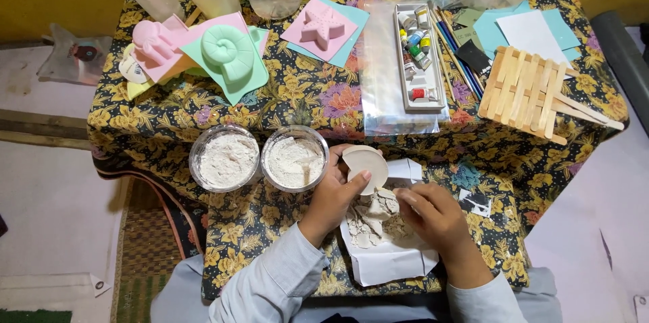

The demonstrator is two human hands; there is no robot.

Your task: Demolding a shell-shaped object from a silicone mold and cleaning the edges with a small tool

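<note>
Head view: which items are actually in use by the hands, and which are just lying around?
In use:
- left hand holding a pale round piece
- right hand on broken plaster chunks
- white paper under the chunks

Lying about:
- two powder cups
- green shell mould
- pink star mould
- paint tray
- stick raft

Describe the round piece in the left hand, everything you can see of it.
The disc is pale cream, matte and chalky, like dried plaster. It is round, thick and smooth-faced, with a stepped rim at its top left. The left hand holds it tilted, thumb across its lower face, above a white paper strewn with broken plaster bits. The right hand works beside it, apart from it.
</note>
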